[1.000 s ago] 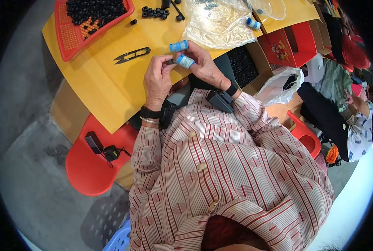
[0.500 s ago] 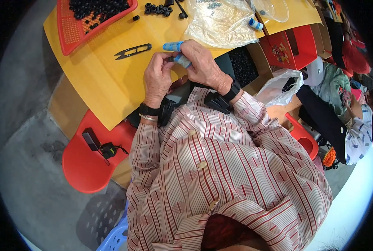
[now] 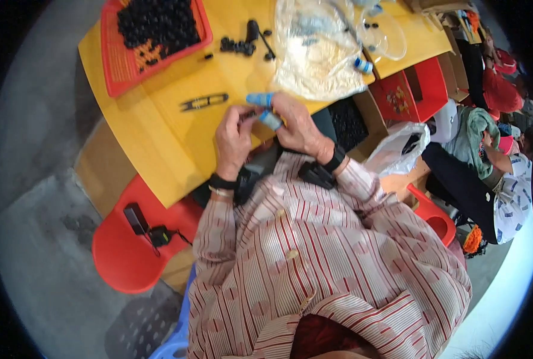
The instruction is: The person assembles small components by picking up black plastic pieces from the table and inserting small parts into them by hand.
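Your left hand (image 3: 235, 139) and right hand (image 3: 295, 127) meet over the yellow table (image 3: 176, 149) — fingers pinched together on a small piece too tiny to identify, blue-capped fingertips (image 3: 270, 119) touching. Black snips (image 3: 203, 102) lie just left of them.

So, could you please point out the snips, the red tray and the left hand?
snips (image 3: 204, 102), head view, middle of the blades.
red tray (image 3: 118, 67), head view, bare mesh floor.
left hand (image 3: 234, 140), head view, back of the hand.

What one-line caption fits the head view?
Both hands, left hand and right hand, pinch small blue pieces over a yellow table.
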{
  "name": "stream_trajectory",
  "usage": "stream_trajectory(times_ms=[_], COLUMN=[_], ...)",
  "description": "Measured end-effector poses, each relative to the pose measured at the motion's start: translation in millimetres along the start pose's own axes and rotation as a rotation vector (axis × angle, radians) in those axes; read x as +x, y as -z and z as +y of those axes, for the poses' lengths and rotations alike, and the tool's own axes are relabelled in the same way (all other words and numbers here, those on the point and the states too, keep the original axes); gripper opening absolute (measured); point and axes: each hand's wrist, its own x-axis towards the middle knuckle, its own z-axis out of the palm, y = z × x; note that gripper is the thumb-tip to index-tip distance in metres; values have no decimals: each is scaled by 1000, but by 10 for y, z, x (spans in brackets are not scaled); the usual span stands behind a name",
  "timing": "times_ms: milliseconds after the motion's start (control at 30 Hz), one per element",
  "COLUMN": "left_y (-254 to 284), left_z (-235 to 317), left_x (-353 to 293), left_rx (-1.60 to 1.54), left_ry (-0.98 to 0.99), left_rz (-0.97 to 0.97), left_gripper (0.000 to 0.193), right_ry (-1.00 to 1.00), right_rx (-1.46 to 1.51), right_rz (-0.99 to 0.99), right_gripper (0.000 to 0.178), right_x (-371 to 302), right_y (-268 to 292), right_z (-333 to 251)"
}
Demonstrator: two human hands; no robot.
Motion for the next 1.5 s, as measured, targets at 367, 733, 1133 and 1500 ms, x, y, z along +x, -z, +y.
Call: stream_trajectory(times_ms=[367,733,1133,1500], left_y=[-23,2,3,-8], left_z=[50,60,12,-61], left_x=[-70,-20,-78,-90], left_rx=[-16,60,20,-56], left_ry=[34,-10,27,62], left_rz=[-19,-27,-11,25], left_gripper=[15,15,16,16], right_ry=[-122,-192,-287,-377], right_rx=[75,40,236,178], right_rz=[-19,-51,60,-24], right_gripper=[43,36,23,32], right_x=[-22,-17,-69,-10], right_y=[52,11,-123,-81], right_z=[-26,53,181,52])
